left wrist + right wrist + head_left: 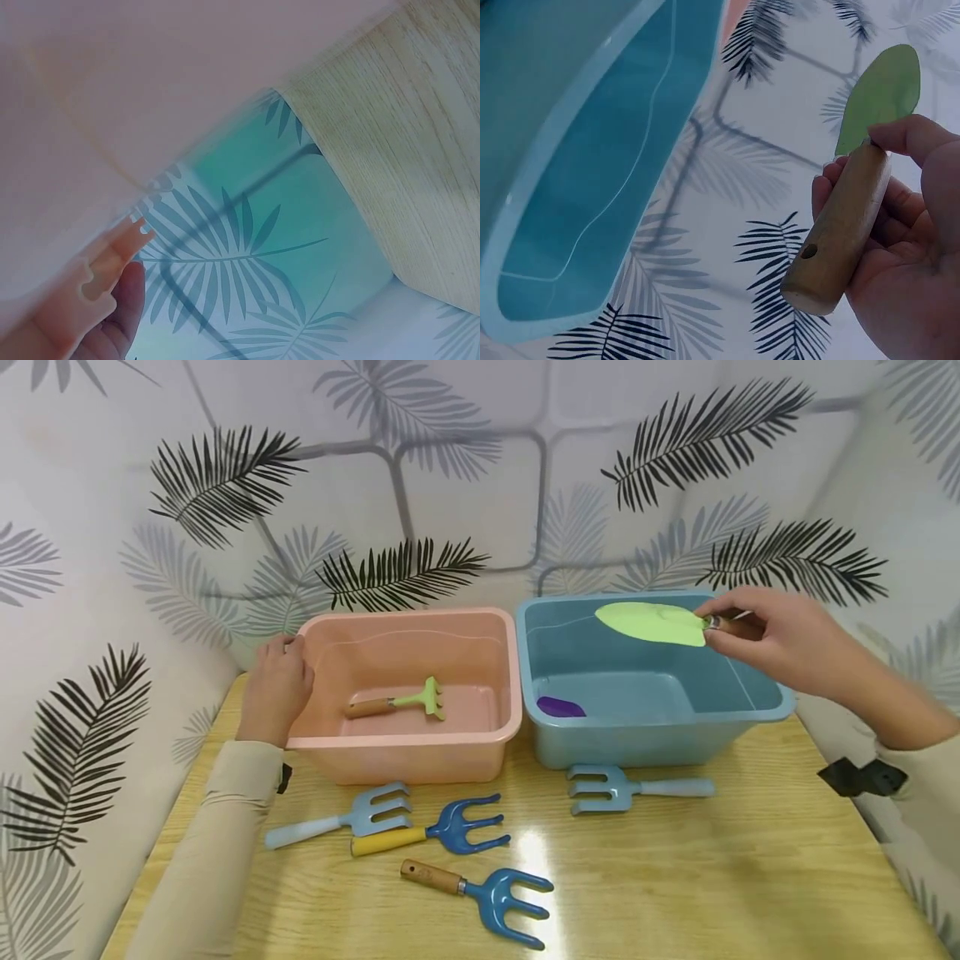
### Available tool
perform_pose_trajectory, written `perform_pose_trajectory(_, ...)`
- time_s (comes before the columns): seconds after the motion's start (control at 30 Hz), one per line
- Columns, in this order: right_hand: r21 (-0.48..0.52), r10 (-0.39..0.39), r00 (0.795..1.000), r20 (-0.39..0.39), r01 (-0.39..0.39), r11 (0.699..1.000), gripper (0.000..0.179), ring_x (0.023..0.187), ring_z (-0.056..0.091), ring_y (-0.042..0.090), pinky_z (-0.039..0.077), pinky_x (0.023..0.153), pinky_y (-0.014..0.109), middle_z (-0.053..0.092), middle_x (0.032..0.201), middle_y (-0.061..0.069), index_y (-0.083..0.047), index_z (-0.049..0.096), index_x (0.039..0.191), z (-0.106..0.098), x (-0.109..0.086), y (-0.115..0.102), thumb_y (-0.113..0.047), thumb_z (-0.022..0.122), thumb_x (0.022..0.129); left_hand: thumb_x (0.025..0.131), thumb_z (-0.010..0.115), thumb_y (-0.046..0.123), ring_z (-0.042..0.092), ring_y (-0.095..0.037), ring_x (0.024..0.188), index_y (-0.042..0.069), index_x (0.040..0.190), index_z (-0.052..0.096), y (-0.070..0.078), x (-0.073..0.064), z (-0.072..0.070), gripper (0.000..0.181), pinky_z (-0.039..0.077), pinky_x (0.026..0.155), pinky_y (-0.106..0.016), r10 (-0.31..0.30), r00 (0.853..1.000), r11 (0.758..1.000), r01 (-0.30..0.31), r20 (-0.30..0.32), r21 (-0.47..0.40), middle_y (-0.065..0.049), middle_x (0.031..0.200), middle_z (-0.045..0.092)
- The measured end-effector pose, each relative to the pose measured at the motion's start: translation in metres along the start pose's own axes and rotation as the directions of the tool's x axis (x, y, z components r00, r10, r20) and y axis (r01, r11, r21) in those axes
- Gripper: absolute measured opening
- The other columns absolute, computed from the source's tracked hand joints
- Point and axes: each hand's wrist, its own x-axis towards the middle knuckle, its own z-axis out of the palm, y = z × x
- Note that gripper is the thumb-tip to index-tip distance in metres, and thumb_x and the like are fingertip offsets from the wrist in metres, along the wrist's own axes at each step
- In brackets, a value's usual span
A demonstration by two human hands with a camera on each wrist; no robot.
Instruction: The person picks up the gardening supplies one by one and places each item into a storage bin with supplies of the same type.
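Over the blue bin [630, 743], my right hand [780, 639] holds a small garden trowel with a light green blade [652, 622]. Its wooden handle [844, 232] lies across the curled fingers in the right wrist view, with the thumb pressed near the blade. My left hand [279, 685] grips the left rim of the pink bin [420, 760]; in the left wrist view the bin's wall fills much of the picture. Inside the pink bin lies a green hand rake [429, 697] with a wooden handle. A purple blade [560, 707] shows in the blue bin, the rest hidden by the front wall.
On the wooden table [675, 877], in front of the bins, lie a pale blue fork [375, 812], a yellow-handled blue fork [457, 827], a wooden-handled blue fork [502, 902] and another pale blue fork [603, 789]. A leaf-patterned cloth [465, 468] hangs behind.
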Motion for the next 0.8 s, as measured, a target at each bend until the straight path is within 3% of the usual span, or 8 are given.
perform_pose_trajectory(0.23, -0.084, 0.016, 0.982, 0.187, 0.0, 0.996, 0.027, 0.08, 0.058, 0.018, 0.047, 0.07, 0.041, 0.063, 0.094, 0.005, -0.005, 0.064, 0.11, 0.013, 0.05, 0.018, -0.021, 0.063, 0.089, 0.087, 0.049, 0.001, 0.045, -0.048, 0.098, -0.014, 0.115, 0.052, -0.004, 0.001, 0.002, 0.032, 0.041, 0.085, -0.054, 0.016, 1.0, 1.0, -0.016, -0.01, 0.004, -0.032, 0.112, 0.05)
perform_pose_trajectory(0.47, -0.069, -0.015, 0.943, 0.333, 0.041, 0.997, 0.024, 0.079, 0.055, 0.018, 0.047, 0.073, 0.042, 0.062, 0.09, 0.005, -0.002, 0.065, 0.105, 0.047, 0.09, 0.042, -0.019, 0.064, 0.088, 0.086, 0.051, 0.0, 0.046, -0.047, 0.095, -0.014, 0.113, 0.054, -0.007, 0.0, 0.006, 0.031, 0.042, 0.084, -0.053, 0.036, 0.999, 0.999, -0.036, -0.038, 0.014, -0.031, 0.108, 0.051)
perform_pose_trajectory(0.6, -0.06, -0.05, 0.914, 0.403, 0.08, 0.995, 0.024, 0.081, 0.058, 0.02, 0.049, 0.075, 0.043, 0.064, 0.094, 0.008, 0.001, 0.066, 0.104, 0.069, 0.104, 0.049, -0.015, 0.064, 0.087, 0.086, 0.051, 0.001, 0.047, -0.046, 0.095, -0.013, 0.112, 0.055, -0.006, 0.001, 0.006, 0.03, 0.043, 0.084, -0.051, 0.042, 0.998, 0.999, -0.042, -0.036, 0.022, -0.031, 0.108, 0.051)
perform_pose_trajectory(0.8, -0.054, -0.042, 0.847, 0.53, 0.084, 0.995, 0.024, 0.083, 0.06, 0.023, 0.049, 0.076, 0.044, 0.064, 0.097, 0.014, 0.005, 0.064, 0.105, 0.097, 0.119, 0.055, -0.009, 0.061, 0.087, 0.088, 0.052, 0.001, 0.046, -0.045, 0.098, -0.014, 0.114, 0.054, -0.005, -0.001, 0.002, 0.03, 0.044, 0.082, -0.051, 0.041, 0.999, 0.999, -0.041, -0.034, 0.015, -0.031, 0.111, 0.05)
